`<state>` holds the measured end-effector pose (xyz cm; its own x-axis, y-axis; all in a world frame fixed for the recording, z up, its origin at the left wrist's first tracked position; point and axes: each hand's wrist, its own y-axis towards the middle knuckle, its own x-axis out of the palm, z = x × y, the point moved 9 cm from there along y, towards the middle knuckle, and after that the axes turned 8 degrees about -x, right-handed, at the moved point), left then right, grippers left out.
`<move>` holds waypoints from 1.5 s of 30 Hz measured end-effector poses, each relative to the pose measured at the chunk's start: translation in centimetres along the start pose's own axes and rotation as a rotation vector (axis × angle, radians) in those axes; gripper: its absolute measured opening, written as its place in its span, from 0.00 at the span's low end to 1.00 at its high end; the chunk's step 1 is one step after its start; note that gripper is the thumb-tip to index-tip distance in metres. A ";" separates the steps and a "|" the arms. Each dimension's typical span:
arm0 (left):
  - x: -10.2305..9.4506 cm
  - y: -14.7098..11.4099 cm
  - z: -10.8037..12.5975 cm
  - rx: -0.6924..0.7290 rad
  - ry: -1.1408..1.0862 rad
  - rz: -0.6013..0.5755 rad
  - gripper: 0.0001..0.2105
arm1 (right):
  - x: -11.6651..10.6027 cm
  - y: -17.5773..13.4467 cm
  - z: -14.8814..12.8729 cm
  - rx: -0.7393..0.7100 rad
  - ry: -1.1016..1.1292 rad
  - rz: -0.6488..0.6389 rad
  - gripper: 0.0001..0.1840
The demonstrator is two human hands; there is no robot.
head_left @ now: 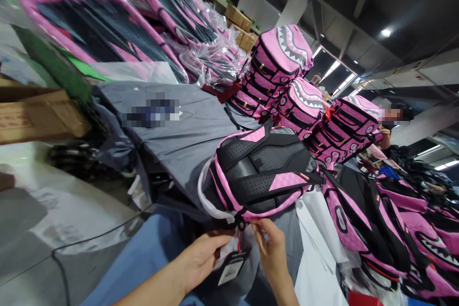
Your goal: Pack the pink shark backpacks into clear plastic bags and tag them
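Observation:
A pink and black backpack [251, 181] lies with its padded back panel and shoulder straps facing up at the table's near edge. A black hang tag [234, 267] with a white label dangles from its near end on a red and pale cord. My left hand [202, 258] is closed in a pinch beside the cord, just left of the tag; what lies between its fingertips is hidden. On the other side, my right hand [271, 246] pinches at the pink edge of the backpack. A whitish strip [206, 201] loops around the pack's left side.
A grey cloth [172, 138] covers the table. Plastic-wrapped pink backpacks [103, 33] lie at the back left; stacked pink bags [276, 67] stand behind. More backpacks [366, 215] lie at right, near another person [389, 129]. A cardboard box [43, 112] and cable [60, 258] are left.

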<state>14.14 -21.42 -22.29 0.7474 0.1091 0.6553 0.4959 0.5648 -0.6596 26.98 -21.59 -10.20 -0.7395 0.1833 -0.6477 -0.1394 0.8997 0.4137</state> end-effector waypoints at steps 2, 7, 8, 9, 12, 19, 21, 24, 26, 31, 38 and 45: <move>-0.1 0.0 0.0 0.016 0.033 0.008 0.19 | -0.6 -0.1 0.2 -0.028 -0.081 0.066 0.09; -1.9 0.1 2.4 0.276 0.079 0.170 0.19 | -0.6 -0.4 1.5 0.061 -0.126 0.077 0.09; -2.3 0.2 2.9 0.325 0.086 0.203 0.17 | -0.4 -0.5 1.6 0.080 -0.099 0.079 0.12; -2.5 0.4 3.2 0.360 0.093 0.231 0.17 | -0.4 -0.5 1.6 0.088 -0.080 0.093 0.15; -2.8 1.2 3.3 0.383 0.104 0.267 0.14 | -0.7 -0.5 0.3 0.017 -0.148 0.166 0.16; -1.3 2.1 0.7 0.164 0.101 0.189 0.18 | -0.5 0.8 -6.8 -0.392 -0.670 0.102 0.15; -1.3 2.1 0.4 0.123 0.074 0.202 0.20 | -0.5 1.5 -8.3 -0.426 -0.744 0.073 0.16; -1.2 1.9 0.5 0.115 0.017 0.207 0.21 | -0.2 2.3 -10.1 -0.464 -0.805 0.073 0.14; -1.0 1.4 0.9 0.144 -0.012 0.182 0.22 | 0.6 2.5 -10.6 -0.474 -0.832 0.075 0.13; -1.0 -0.5 1.9 0.252 -0.045 0.131 0.21 | 4.0 1.4 -9.8 -0.539 -0.832 0.060 0.10; -1.2 -0.9 2.2 0.295 -0.031 0.129 0.20 | 5.0 -0.8 -8.2 -0.484 -0.803 0.050 0.10; -0.7 -1.5 2.9 0.369 0.054 0.140 0.17 | 4.1 -1.4 -8.4 -0.400 -0.682 0.118 0.14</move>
<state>11.62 -19.98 -20.68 0.8234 0.1688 0.5417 0.2026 0.8043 -0.5586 18.61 -25.39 -8.11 -0.2166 0.5864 -0.7805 -0.4064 0.6728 0.6182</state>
